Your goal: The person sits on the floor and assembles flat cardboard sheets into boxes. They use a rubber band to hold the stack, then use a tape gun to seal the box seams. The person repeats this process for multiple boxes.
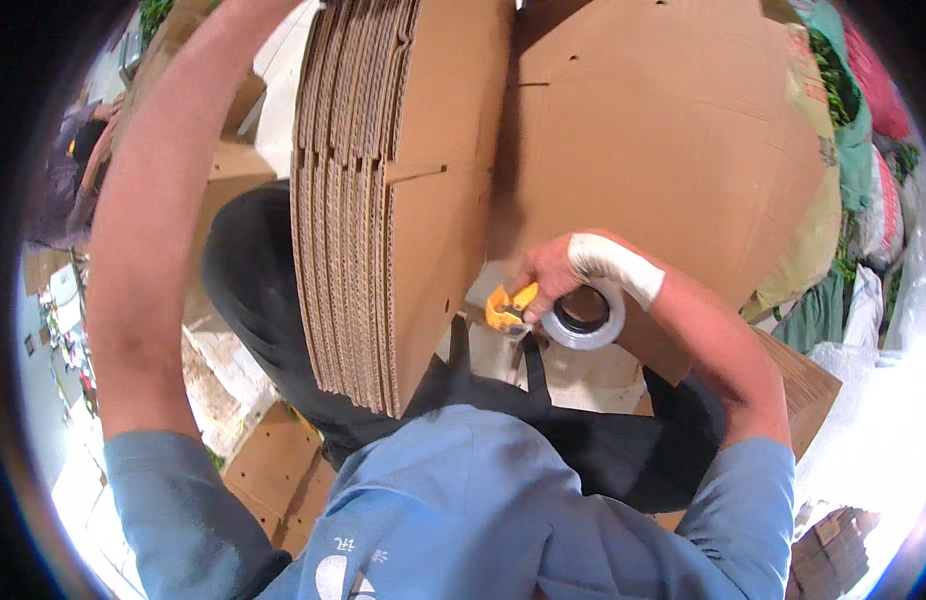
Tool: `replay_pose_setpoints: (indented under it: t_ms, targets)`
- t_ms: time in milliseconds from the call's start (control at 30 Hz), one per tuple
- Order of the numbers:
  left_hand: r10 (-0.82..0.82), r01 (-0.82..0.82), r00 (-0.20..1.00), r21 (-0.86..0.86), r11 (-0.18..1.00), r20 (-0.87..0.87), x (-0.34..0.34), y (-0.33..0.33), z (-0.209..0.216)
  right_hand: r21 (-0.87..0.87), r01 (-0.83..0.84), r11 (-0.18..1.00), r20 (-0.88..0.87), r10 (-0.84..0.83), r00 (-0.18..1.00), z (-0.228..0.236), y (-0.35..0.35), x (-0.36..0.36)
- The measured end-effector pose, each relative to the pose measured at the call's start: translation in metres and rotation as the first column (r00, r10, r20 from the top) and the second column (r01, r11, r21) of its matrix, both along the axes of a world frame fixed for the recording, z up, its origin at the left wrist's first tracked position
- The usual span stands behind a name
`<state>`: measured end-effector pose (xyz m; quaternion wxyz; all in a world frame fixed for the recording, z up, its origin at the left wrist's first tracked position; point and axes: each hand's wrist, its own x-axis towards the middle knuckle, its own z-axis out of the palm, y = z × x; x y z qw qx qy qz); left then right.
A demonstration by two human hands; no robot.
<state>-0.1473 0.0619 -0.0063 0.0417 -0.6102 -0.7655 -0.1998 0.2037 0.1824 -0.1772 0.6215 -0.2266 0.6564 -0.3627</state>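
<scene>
A thick stack of flattened cardboard boxes [343, 260] stands on edge before me, with its layered edges facing left. My left forearm reaches up along its left side to the top rim of the head view, where the hand itself is cut off. Low on the stack's right, my right hand [551, 268] is closed around a yellow tape dispenser [508, 310]. Beside the hand is its roll of clear tape [605, 335]. A white wrap [618, 268] covers that wrist. Behind the hand leans a wide cardboard sheet [663, 140].
Sacks [855, 120] with green leaves crowd the right side, above clear plastic wrap [853, 440]. More flattened cardboard [798, 385] lies by my right elbow. Cardboard pieces with holes [273, 465] are at lower left. Another person [68, 185] is at far left.
</scene>
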Motion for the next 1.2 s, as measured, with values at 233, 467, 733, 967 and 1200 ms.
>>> replay_pose_setpoints:
  t_ms: [233,467,733,967,1200]
  targets:
    - [0.186,-0.175,0.981,-0.161,0.971,0.055,0.028,0.005,0.009,-0.163,0.562,0.811,0.014,-0.567,0.823,0.161,0.071,0.03]
    - [0.203,-0.201,0.979,-0.164,0.966,-0.007,0.038,0.014,0.014,-0.376,0.652,0.659,0.238,-0.611,0.755,0.223,0.005,0.015]
    - [0.194,-0.194,0.981,-0.146,0.97,-0.015,0.03,0.01,0.006,-0.179,0.677,0.714,-0.107,-0.698,0.708,0.233,0.045,0.05]
    - [0.038,-0.035,0.98,0.02,0.999,-0.193,0.001,0.008,-0.018,0.058,0.936,0.346,-0.348,-0.872,0.344,0.304,0.073,0.1]
    - [-0.071,0.075,0.985,0.02,0.997,-0.154,-0.024,-0.001,-0.021,-0.258,0.966,-0.007,-0.174,-0.983,-0.054,0.15,0.03,-0.014]
